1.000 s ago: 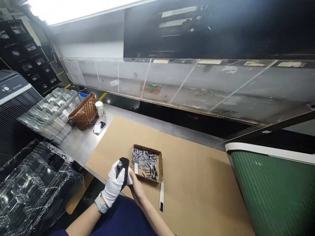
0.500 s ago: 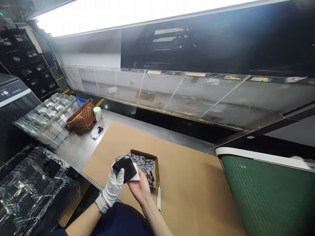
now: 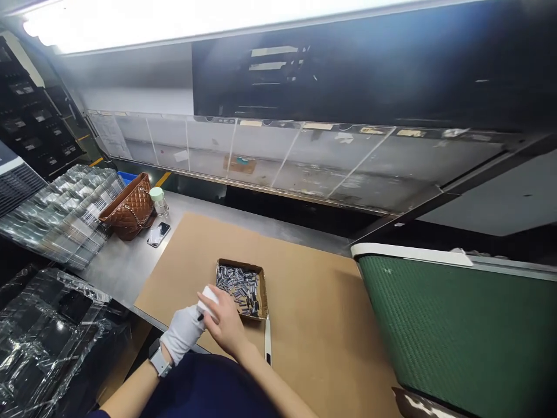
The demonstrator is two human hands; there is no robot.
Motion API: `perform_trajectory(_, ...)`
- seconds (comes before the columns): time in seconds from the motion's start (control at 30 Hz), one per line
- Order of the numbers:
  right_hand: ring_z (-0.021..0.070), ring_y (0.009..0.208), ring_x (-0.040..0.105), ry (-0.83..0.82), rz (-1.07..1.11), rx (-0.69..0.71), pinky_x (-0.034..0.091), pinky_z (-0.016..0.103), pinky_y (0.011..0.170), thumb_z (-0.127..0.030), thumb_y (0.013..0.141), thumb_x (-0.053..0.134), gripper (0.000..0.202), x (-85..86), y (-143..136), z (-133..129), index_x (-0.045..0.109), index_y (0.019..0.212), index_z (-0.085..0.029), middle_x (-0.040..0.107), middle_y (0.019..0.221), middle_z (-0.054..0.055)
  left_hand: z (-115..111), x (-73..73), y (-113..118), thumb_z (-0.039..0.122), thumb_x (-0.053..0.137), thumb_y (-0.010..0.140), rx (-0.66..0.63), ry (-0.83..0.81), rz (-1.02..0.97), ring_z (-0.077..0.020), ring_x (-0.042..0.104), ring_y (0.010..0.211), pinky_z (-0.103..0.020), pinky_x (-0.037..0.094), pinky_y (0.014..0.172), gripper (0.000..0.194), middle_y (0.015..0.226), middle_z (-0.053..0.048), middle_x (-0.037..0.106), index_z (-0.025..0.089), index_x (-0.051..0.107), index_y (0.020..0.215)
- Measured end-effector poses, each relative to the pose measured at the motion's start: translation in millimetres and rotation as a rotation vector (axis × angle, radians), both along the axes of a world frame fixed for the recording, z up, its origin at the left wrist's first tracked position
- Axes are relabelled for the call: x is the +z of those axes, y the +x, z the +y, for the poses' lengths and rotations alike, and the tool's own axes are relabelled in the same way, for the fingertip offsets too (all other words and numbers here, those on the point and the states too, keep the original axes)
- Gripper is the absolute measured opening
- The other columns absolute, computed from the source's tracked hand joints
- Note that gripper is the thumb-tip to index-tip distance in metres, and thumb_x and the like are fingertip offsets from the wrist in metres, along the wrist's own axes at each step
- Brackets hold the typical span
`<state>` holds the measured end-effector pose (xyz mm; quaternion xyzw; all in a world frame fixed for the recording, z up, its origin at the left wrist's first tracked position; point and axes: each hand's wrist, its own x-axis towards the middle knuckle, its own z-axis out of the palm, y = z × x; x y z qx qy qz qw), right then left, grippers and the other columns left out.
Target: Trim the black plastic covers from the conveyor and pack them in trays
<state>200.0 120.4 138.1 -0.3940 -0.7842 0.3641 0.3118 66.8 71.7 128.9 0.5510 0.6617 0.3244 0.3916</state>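
Clamps a white block [image 3: 208, 299] between thumb and fingers of the bare right hand [image 3: 226, 324], just above the near edge of the brown board [image 3: 304, 290]. Meets it with the white-gloved left hand [image 3: 185, 332], fingertips hidden, so cannot tell whether closed; shows a dark sliver [image 3: 201, 317] between the two hands. Wears one watch [image 3: 160, 359] on the left wrist.

From the hands, has at two o'clock one shallow cardboard box [image 3: 263, 295], near left corner hidden behind the right hand, holding dozens of small grey and black pieces [image 3: 239, 281], too many to count. At four o'clock, has one white strip-like tool [image 3: 267, 339] with a dark end, just beside the box. Between ten and eleven, has one phone [image 3: 164, 229] under a pale card [image 3: 154, 235] and one brown handbag [image 3: 128, 212]; at eleven, one green-lidded bottle [image 3: 159, 204]. At ten, stacked clear trays [image 3: 65, 215], overlapping, count unclear; at nine, a dark plastic-wrapped pile [image 3: 52, 331]. At three, bounds the board with one green belt [image 3: 444, 325]
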Motion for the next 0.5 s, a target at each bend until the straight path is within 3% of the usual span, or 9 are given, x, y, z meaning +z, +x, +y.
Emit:
perform_trajectory(0.07, 0.031, 0.117, 0.049, -0.237, 0.079, -0.113, 0.03, 0.054, 0.104, -0.033, 0.073, 0.058, 0.037, -20.1, 7.9, 5.9, 0.07, 0.107, -0.025, 0.059, 0.122, 0.012, -6.9, -10.0, -2.4, 0.038, 0.055, 0.08, -0.002, 0.012, -0.04, -0.022, 0.066, 0.095, -0.034, 0.047, 0.092, 0.025, 0.103, -0.006, 0.072, 0.025, 0.068, 0.097)
perform_trajectory(0.13, 0.0321, 0.112, 0.052, -0.494, 0.193, -0.246, 0.028, 0.054, 0.105, -0.039, 0.064, 0.067, 0.034, -40.2, 21.0, 11.1, 0.073, 0.094, -0.024, 0.066, 0.109, 0.011, -8.6, -23.0, -11.4, 0.04, 0.053, 0.082, 0.077, 0.001, -0.107, -0.0209, 0.062, 0.106, -0.034, 0.043, 0.099, 0.032, 0.114, -0.005, 0.068, 0.024, 0.064, 0.108)
perform_trajectory(0.2, 0.0328, 0.104, 0.057, -0.656, 0.284, -0.345, 0.032, 0.055, 0.102, -0.045, 0.056, 0.072, 0.035, -55.3, 38.3, 10.7, 0.073, 0.083, -0.022, 0.07, 0.096, 0.009, -3.2, -37.4, -29.3, 0.04, 0.054, 0.08, 0.26, -0.06, -0.152, -0.0214, 0.06, 0.111, -0.035, 0.039, 0.104, 0.037, 0.117, -0.008, 0.066, 0.019, 0.063, 0.108)
perform_trajectory(0.27, 0.0318, 0.095, 0.062, -0.714, 0.347, -0.438, 0.042, 0.053, 0.093, -0.052, 0.059, 0.069, 0.038, -61.8, 58.1, 4.0, 0.072, 0.08, -0.021, 0.071, 0.087, 0.009, 7.2, -49.6, -54.0, 0.04, 0.058, 0.075, 0.45, -0.154, -0.156, -0.023, 0.058, 0.113, -0.033, 0.038, 0.104, 0.038, 0.116, -0.01, 0.066, 0.016, 0.064, 0.103)
perform_trajectory(0.33, 0.0294, 0.085, 0.066, -0.751, 0.448, -0.55, 0.049, 0.048, 0.081, -0.058, 0.064, 0.063, 0.044, -58.3, 79.0, -3.7, 0.07, 0.081, -0.018, 0.071, 0.082, 0.01, 18.1, -57.6, -80.2, 0.038, 0.054, 0.074, 0.518, -0.216, -0.127, -0.0269, 0.055, 0.116, -0.036, 0.037, 0.105, 0.038, 0.118, -0.015, 0.064, 0.012, 0.062, 0.101)
perform_trajectory(0.4, 0.0276, 0.077, 0.067, -0.737, 0.569, -0.664, 0.052, 0.043, 0.072, -0.06, 0.062, 0.065, 0.048, -45.5, 102.7, -3.9, 0.069, 0.08, -0.016, 0.07, 0.076, 0.011, 26.3, -63.0, -104.2, 0.038, 0.049, 0.074, 0.507, -0.263, -0.099, -0.0318, 0.053, 0.118, -0.042, 0.035, 0.106, 0.038, 0.117, -0.019, 0.063, 0.011, 0.061, 0.097)
perform_trajectory(0.5, 0.0263, 0.075, 0.066, -0.583, 0.736, -0.88, 0.053, 0.038, 0.069, -0.051, 0.049, 0.076, 0.044, -11.3, 157.8, 18.7, 0.066, 0.073, -0.016, 0.069, 0.071, 0.01, 34.2, -70.9, -132.7, 0.041, 0.055, 0.068, 0.43, -0.352, 0.049, -0.0341, 0.059, 0.111, -0.045, 0.043, 0.099, 0.034, 0.099, -0.01, 0.071, 0.019, 0.061, 0.094)
